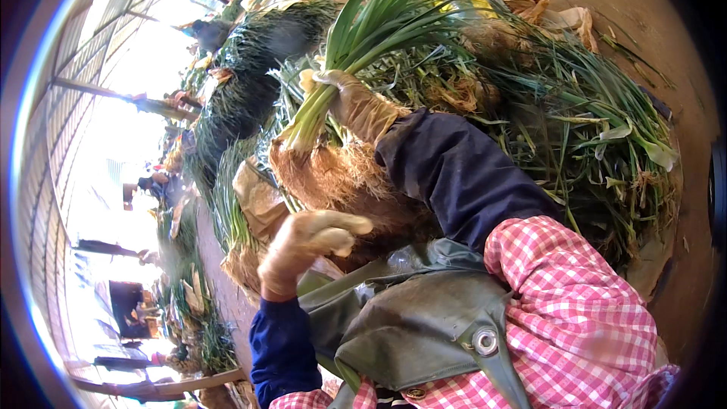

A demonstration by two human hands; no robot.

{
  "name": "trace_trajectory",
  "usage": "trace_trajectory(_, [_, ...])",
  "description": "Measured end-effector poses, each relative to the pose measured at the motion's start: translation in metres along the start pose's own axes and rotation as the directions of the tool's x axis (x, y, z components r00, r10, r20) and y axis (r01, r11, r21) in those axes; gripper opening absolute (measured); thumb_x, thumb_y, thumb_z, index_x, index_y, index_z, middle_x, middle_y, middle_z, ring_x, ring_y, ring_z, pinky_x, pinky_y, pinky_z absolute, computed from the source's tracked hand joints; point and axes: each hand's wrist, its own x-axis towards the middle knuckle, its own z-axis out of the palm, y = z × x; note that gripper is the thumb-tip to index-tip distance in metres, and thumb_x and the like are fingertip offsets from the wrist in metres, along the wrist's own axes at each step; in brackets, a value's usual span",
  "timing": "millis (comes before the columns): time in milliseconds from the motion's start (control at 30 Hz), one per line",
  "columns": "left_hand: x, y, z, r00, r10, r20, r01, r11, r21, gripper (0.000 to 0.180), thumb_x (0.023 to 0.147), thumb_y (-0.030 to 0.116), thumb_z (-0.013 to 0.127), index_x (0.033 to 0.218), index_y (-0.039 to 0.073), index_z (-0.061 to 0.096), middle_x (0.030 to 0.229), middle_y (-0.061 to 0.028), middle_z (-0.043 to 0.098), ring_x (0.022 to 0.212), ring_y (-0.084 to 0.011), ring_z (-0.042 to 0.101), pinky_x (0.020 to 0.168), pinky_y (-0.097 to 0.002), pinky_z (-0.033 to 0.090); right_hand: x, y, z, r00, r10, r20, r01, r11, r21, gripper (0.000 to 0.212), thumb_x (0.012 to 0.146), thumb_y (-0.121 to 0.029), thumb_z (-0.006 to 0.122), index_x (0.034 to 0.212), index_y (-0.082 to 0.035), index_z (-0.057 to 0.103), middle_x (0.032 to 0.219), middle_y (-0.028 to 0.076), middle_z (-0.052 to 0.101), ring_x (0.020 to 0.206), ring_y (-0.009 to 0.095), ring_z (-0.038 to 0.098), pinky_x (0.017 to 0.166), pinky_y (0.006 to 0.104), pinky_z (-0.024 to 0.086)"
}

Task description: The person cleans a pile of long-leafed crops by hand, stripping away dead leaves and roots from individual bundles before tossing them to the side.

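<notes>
We see a broad heap of dark-green, strap-leaved stalks [556,117] on our right. Left of it, a tall bunch of long green leaves with pale stems [362,44] stands tilted, its long axis running from roots near us to leaf tips up and rightward. Its leaves look glossy, its roots tan and shaggy. Our gloved right hand [352,102] is closed around its stems, so is nearer; our blurred, gloved left hand [309,246] is half open below the roots, seemingly empty.
</notes>
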Motion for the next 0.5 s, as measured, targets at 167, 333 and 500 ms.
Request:
trace_trajectory(167, [0.002, -0.012, -0.018, 0.672, 0.378, -0.636, -0.047, 0.88, 0.473, 0.019, 0.084, 0.011, 0.063, 0.101, 0.007, 0.07, 0.099, -0.0078, 0.068, 0.085, -0.0164, 0.062, 0.076, -0.0298, 0.051, -0.002, 0.002, -0.001, 0.983, 0.041, 0.176, -0.012, 0.986, -0.165, 0.027, 0.083, -0.016, 0.061, 0.099, 0.004, 0.057, 0.088, 0.011, 0.061, 0.082, 0.024, 0.061, 0.081, 0.0361, 0.05])
trace_trajectory(333, [0.036, -0.012, -0.052, 0.672, 0.605, -0.427, 0.103, 0.495, 0.863, 0.03, 0.079, 0.018, 0.069, 0.108, 0.009, 0.067, 0.104, -0.0103, 0.062, 0.092, -0.023, 0.061, 0.081, -0.0356, 0.049, -0.01, 0.015, 0.001, 0.957, 0.178, 0.229, -0.16, 0.982, -0.096, 0.025, 0.084, -0.006, 0.06, 0.106, 0.005, 0.055, 0.098, 0.015, 0.063, 0.088, 0.026, 0.063, 0.084, 0.0409, 0.051])
trace_trajectory(500, [0.06, -0.037, -0.051, 0.638, 0.631, -0.441, 0.063, 0.528, 0.847, 0.019, 0.082, 0.012, 0.066, 0.099, 0.004, 0.069, 0.087, -0.0102, 0.066, 0.077, -0.0239, 0.063, 0.071, -0.035, 0.05, -0.018, 0.011, 0.008, 0.923, 0.223, 0.314, -0.21, 0.975, -0.073, 0.02, 0.085, -0.01, 0.059, 0.1, 0.003, 0.054, 0.094, 0.013, 0.061, 0.085, 0.023, 0.061, 0.081, 0.0367, 0.05])
